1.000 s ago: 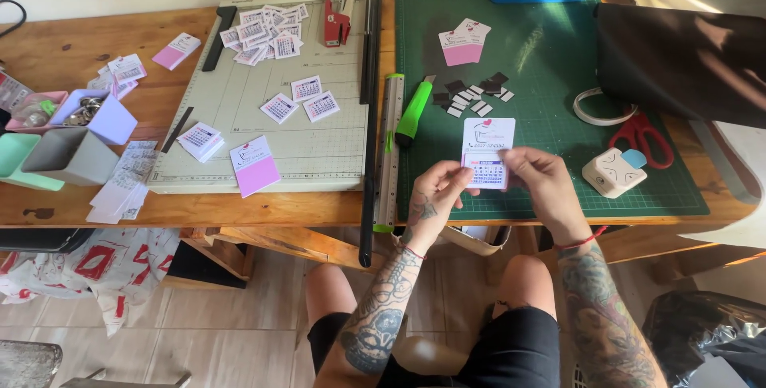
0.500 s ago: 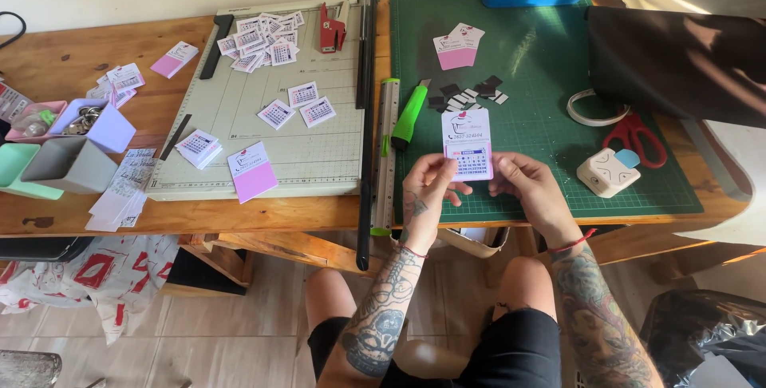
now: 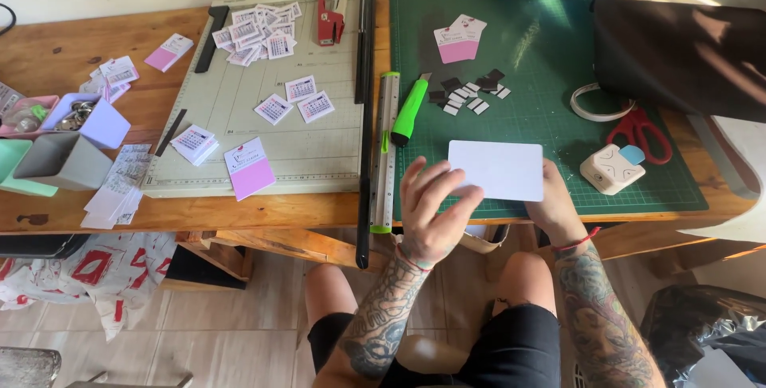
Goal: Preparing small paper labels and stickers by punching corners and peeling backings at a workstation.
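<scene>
I hold a white card level over the front edge of the green cutting mat, its blank side facing up. My left hand touches the card's left edge with thumb and spread fingers. My right hand grips the right edge from below and is mostly hidden behind the card. Small black and white pieces lie on the mat beyond the card, with a green utility knife to their left.
A paper trimmer with several small calendar cards covers the table's left half. A metal ruler lies along the mat's edge. A corner punch, red scissors, tape roll and dark bag sit at right. Grey and purple boxes stand far left.
The card was upright with its printed calendar side facing me; it is now turned landscape with the blank side up, and my hands have shifted to its two short edges.
</scene>
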